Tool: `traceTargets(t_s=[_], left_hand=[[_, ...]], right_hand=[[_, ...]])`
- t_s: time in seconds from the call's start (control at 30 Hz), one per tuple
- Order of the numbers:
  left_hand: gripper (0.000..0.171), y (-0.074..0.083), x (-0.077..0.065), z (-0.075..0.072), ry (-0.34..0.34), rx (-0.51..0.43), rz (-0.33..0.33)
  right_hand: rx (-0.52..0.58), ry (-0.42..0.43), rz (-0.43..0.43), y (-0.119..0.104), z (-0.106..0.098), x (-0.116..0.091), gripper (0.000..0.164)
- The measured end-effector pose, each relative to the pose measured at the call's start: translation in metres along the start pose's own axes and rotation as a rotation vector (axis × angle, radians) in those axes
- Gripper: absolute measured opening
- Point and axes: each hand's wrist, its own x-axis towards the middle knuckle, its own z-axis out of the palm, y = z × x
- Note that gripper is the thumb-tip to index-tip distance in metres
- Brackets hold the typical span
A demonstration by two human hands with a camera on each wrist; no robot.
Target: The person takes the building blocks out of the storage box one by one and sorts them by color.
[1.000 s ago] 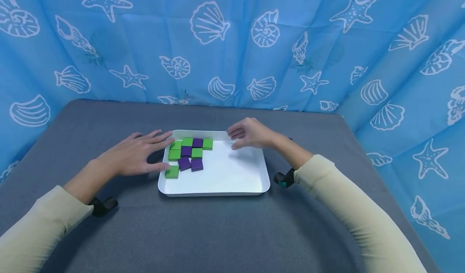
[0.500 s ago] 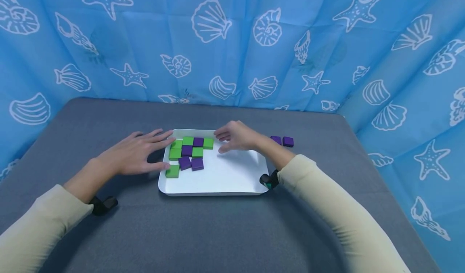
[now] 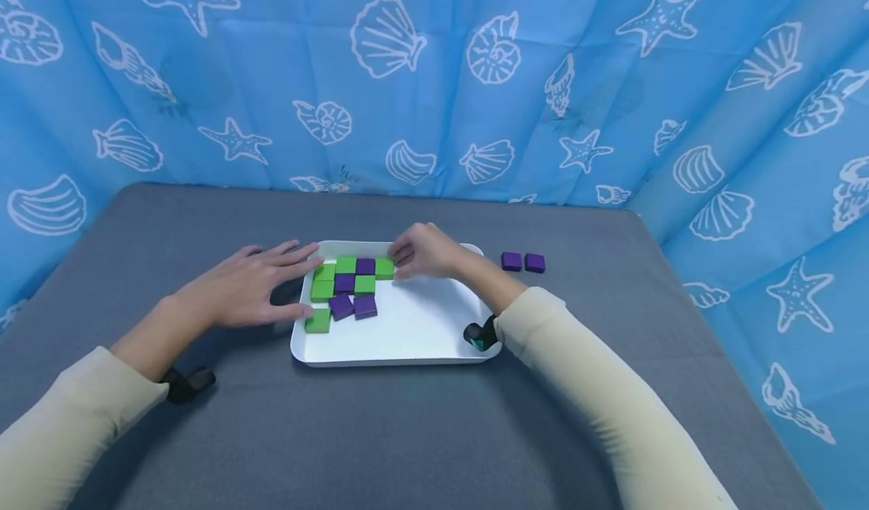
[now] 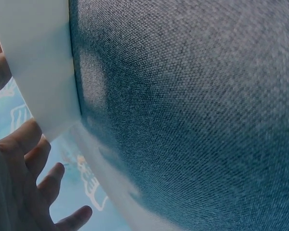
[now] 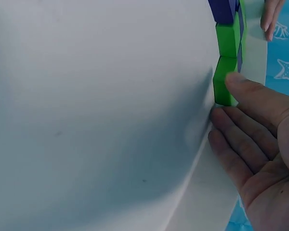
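A white tray (image 3: 421, 329) with low walls holds several green and purple square tiles grouped at its left end. My left hand (image 3: 244, 287) lies spread at the tray's left wall. Its fingertips reach over the rim, and the thumb comes right up to a green tile (image 3: 317, 321) at the front of the group. At the back of the tray is my right hand (image 3: 424, 252), beside the end green tile (image 3: 384, 268) of the back row. In the right wrist view the thumb overlaps that green tile (image 5: 223, 84), while the nearly straight fingers sit close by its end.
Two purple tiles (image 3: 523, 262) lie on the grey table (image 3: 380, 434) behind and right of the tray. A blue curtain (image 3: 434, 102) with white shell prints hangs behind the table. Dark wrist cameras sit at both cuffs.
My right hand has moved left across the tray to the green tile ending the back row, uncovering the two purple tiles on the table. The left hand has stayed in place.
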Motion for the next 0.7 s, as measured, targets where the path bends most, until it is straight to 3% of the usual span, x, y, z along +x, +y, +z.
traceTargets(t_s=[0.43, 0.7], left_hand=[[0.087, 0.0003, -0.0006, -0.0011, 0.003, -0.011, -0.009], [0.087, 0.0, 0.0006, 0.0015, 0.006, -0.026, -0.013]], right_hand=[[-0.109, 0.023, 0.018, -0.0089, 0.0033, 0.0052, 0.038], [-0.097, 0.022, -0.001, -0.0049, 0.0028, 0.0035, 0.039]])
